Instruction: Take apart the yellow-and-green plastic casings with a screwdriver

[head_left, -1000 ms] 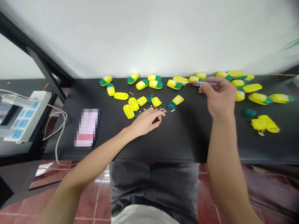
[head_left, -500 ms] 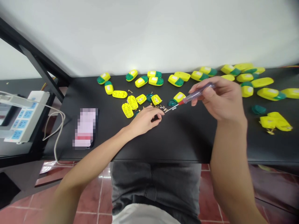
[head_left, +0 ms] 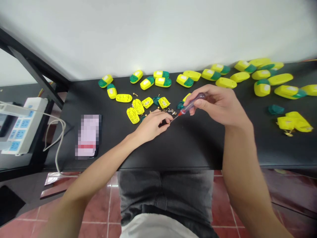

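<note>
My right hand (head_left: 211,103) is closed around the clear purplish handle of a screwdriver (head_left: 189,105), its shaft slanting down to the left. The screwdriver's tip meets the fingertips of my left hand (head_left: 156,125), which rests low over the black table. Thumb and forefinger of that hand are pinched on something too small to make out. Just behind the fingers lie several small metal parts (head_left: 170,111). Opened yellow casings (head_left: 138,106) lie beyond my left hand, with a yellow half shell (head_left: 163,102) and a dark green cover (head_left: 180,105) near the metal parts.
Several yellow and green devices (head_left: 162,82) line the back of the black table (head_left: 158,155) by the wall. At right are a green cover (head_left: 276,109) and yellow shells (head_left: 294,121). A phone (head_left: 88,135), a white cable (head_left: 57,158) and a power strip (head_left: 21,129) are at left.
My right hand has moved left and slightly down, bringing the screwdriver's tip to my left fingertips. My left hand stays in nearly the same place. The view has shifted slightly.
</note>
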{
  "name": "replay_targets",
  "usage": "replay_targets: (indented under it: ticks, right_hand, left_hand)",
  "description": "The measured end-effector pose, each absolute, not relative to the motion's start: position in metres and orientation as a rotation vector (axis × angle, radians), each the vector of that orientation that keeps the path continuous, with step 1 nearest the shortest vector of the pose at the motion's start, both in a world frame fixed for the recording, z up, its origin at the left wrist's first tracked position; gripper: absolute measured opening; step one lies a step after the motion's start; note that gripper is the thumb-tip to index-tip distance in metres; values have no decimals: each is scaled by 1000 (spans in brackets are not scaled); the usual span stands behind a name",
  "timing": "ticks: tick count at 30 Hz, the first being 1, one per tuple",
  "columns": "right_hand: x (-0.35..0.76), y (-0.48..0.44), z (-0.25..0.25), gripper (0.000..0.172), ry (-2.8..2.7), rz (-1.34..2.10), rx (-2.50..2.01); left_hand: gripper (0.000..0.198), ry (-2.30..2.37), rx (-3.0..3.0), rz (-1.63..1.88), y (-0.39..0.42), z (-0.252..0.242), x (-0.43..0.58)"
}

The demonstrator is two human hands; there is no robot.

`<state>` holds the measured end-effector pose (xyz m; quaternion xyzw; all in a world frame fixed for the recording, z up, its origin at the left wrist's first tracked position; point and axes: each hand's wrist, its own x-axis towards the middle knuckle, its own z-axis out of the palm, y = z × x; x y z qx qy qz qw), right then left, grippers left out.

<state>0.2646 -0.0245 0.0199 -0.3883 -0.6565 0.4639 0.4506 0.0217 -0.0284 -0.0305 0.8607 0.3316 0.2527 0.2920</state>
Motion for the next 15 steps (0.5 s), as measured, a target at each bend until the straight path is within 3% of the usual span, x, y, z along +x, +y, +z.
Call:
replay_targets:
  ticks: [7,15]
  right_hand:
    - [265,-24,19,11,-1666,1152,-948]
    - [265,-25,19,14,-1675,1139,-933]
  left_hand:
    - [13,889,2289,664,-28,-29,22]
    - [12,885,2286,655,-28,-29,23]
